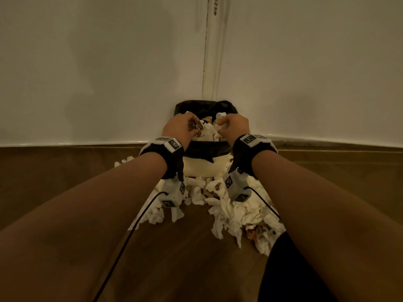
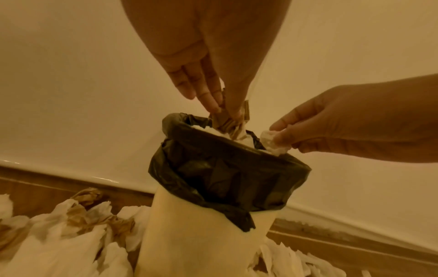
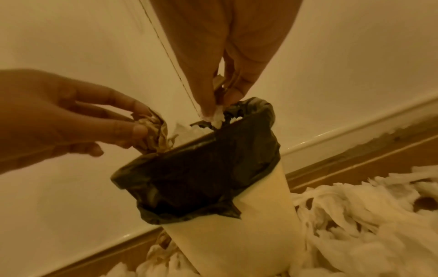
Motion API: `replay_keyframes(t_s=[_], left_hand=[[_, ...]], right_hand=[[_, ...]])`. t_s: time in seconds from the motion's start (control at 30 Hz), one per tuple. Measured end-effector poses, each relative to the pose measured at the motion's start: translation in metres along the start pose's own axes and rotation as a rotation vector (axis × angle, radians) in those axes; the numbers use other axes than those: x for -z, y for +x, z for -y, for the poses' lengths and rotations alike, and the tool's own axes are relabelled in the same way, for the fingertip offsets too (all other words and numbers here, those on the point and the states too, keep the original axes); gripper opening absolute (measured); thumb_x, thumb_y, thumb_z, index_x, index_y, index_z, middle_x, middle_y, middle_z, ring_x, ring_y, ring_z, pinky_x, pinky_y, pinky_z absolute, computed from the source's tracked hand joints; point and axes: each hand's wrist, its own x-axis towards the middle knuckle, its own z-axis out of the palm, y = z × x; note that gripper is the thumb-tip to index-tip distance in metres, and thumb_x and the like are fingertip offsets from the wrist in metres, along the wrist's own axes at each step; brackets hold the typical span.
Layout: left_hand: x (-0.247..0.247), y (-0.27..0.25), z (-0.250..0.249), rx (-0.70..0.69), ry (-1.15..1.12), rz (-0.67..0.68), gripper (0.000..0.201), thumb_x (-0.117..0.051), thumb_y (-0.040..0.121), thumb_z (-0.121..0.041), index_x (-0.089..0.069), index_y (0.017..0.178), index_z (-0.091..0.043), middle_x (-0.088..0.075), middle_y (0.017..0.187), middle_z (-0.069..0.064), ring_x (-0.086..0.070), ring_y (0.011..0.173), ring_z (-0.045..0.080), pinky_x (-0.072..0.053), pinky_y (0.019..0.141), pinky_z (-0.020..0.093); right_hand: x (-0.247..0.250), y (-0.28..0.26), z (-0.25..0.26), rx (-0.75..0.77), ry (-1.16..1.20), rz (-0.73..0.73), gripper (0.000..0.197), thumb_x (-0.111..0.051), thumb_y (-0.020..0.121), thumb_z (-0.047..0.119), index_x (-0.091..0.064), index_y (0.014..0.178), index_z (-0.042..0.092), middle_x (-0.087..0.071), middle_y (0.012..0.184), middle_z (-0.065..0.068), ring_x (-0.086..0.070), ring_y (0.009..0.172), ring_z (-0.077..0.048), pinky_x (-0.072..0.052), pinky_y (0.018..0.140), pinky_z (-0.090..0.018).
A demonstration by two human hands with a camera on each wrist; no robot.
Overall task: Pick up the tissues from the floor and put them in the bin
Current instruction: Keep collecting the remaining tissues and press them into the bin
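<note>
Head view shows the left hand point(image 1: 182, 125) pinching a brown-stained tissue point(image 2: 228, 121) and the right hand point(image 1: 234, 125) a white tissue point(image 2: 272, 143) over the nearly full bin point(image 1: 202, 165) at centre frame, many tissues on the floor point(image 1: 231, 210) remaining below.

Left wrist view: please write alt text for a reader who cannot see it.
The left hand pinches a brown tissue and the right hand a white tissue over a cream bin with a black liner. More tissues lie on the floor.
</note>
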Motion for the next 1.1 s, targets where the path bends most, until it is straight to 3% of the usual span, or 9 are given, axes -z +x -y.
replay_keyframes(t_s=[0.17,0.3,0.33,0.4,0.5,0.6,0.73,0.93,1.1], left_hand=[[-0.016,-0.001,-0.002,-0.079,0.166,0.179,0.029,-0.042,0.096,-0.022,-0.057,0.120,-0.016,-0.053,0.127,0.010,-0.053,0.112,0.027,-0.043,0.094,0.037],[-0.024,-0.007,0.003,-0.182,0.428,0.285,0.040,-0.028,0.099,-0.039,-0.054,0.122,-0.019,-0.053,0.127,0.002,-0.049,0.116,0.022,-0.035,0.097,0.040],[-0.027,-0.010,0.004,-0.194,0.458,0.301,0.041,-0.026,0.099,-0.041,-0.054,0.122,-0.020,-0.054,0.126,0.000,-0.049,0.116,0.021,-0.032,0.099,0.041],[-0.031,-0.013,0.004,-0.194,0.483,0.328,0.042,-0.024,0.098,-0.042,-0.052,0.120,-0.020,-0.057,0.122,0.001,-0.050,0.113,0.021,-0.028,0.102,0.044],[-0.033,-0.016,0.005,-0.183,0.474,0.324,0.036,-0.025,0.098,-0.039,-0.050,0.114,-0.019,-0.060,0.115,0.003,-0.051,0.109,0.023,-0.026,0.102,0.046],[-0.030,-0.016,0.006,-0.182,0.467,0.326,0.033,-0.025,0.098,-0.036,-0.049,0.113,-0.018,-0.060,0.113,0.004,-0.051,0.108,0.024,-0.026,0.101,0.046],[-0.024,-0.020,0.011,-0.197,0.376,0.190,0.031,-0.029,0.098,-0.030,-0.048,0.121,-0.020,-0.054,0.121,0.003,-0.049,0.113,0.023,-0.029,0.100,0.041],[-0.005,-0.044,0.034,-0.125,0.258,-0.033,0.030,-0.038,0.094,-0.020,-0.051,0.121,-0.022,-0.050,0.122,0.002,-0.046,0.112,0.023,-0.035,0.093,0.039],[0.007,-0.082,0.072,0.038,0.275,0.033,0.029,-0.041,0.090,-0.017,-0.053,0.116,-0.022,-0.052,0.119,0.003,-0.047,0.112,0.026,-0.034,0.093,0.040]], right_hand=[[-0.016,0.000,0.000,-0.042,-0.187,0.133,0.034,-0.046,0.096,0.016,-0.054,0.127,0.006,-0.053,0.129,-0.012,-0.043,0.122,-0.028,-0.036,0.099,-0.026],[-0.028,-0.006,0.006,0.045,-0.255,0.225,0.038,-0.038,0.097,0.015,-0.045,0.133,0.004,-0.045,0.138,-0.010,-0.044,0.123,-0.030,-0.027,0.071,-0.007],[-0.030,-0.007,0.009,0.019,-0.209,0.245,0.037,-0.034,0.099,0.015,-0.048,0.130,0.002,-0.049,0.133,-0.013,-0.046,0.121,-0.029,-0.030,0.079,-0.009],[-0.036,-0.008,0.013,0.039,-0.202,0.314,0.035,-0.028,0.100,0.015,-0.057,0.114,0.001,-0.059,0.119,-0.017,-0.053,0.110,-0.029,-0.038,0.094,-0.030],[-0.041,-0.007,0.017,0.030,-0.251,0.340,0.031,-0.031,0.099,0.015,-0.058,0.107,0.004,-0.060,0.113,-0.015,-0.057,0.103,-0.030,-0.044,0.087,-0.038],[-0.045,-0.004,0.012,0.032,-0.408,0.326,0.032,-0.028,0.099,0.021,-0.055,0.113,0.011,-0.053,0.125,-0.015,-0.049,0.116,-0.032,-0.034,0.103,-0.049],[-0.039,-0.004,0.011,0.068,-0.565,0.312,0.043,-0.029,0.097,0.032,-0.051,0.130,0.016,-0.020,0.153,-0.015,-0.020,0.139,-0.033,-0.014,0.115,-0.050],[-0.024,-0.009,0.024,0.135,-0.562,0.084,0.038,-0.039,0.093,0.025,-0.051,0.126,0.012,-0.044,0.134,-0.013,-0.039,0.126,-0.032,-0.031,0.105,-0.047],[-0.024,-0.025,0.053,0.283,-0.478,0.025,0.031,-0.043,0.093,0.020,-0.059,0.118,0.013,-0.056,0.120,-0.010,-0.050,0.114,-0.029,-0.039,0.100,-0.043]])
